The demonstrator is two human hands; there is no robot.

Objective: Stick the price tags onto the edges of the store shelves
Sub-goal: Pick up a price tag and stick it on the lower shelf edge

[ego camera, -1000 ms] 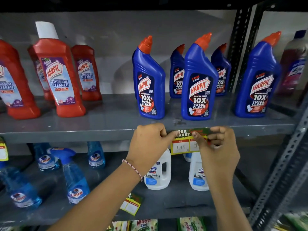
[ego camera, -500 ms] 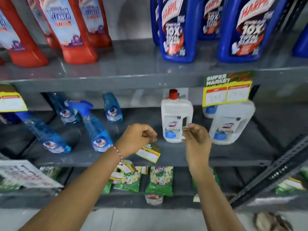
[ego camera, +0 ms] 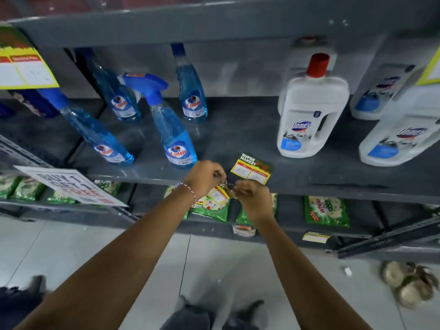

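A small yellow-and-white price tag [ego camera: 217, 195] hangs just in front of the grey middle shelf's front edge [ego camera: 333, 190]. My left hand [ego camera: 204, 179] pinches it from above. My right hand [ego camera: 252, 201] is closed on its right side, fingertips almost touching the left hand's. What exactly sits between the fingertips is too small to make out. A second price tag [ego camera: 251, 170], green and yellow, lies flat on the shelf right behind my hands. Two larger tags are stuck on the upper shelf edge, one at far left [ego camera: 23, 67] and one at far right [ego camera: 431, 70].
Blue Colin spray bottles [ego camera: 176, 141] stand left on the middle shelf, white Domex bottles [ego camera: 307, 115] right. Green packets [ego camera: 326, 210] lie on the bottom shelf. A "Buy 1 Get 1 Free" sign [ego camera: 69, 186] sticks out at left. Sandals [ego camera: 409, 282] lie on the tiled floor.
My view has tilted down. Both hands left the tag stuck on the upper shelf edge and dropped to the middle shelf's front edge, where they now pinch a small tag.
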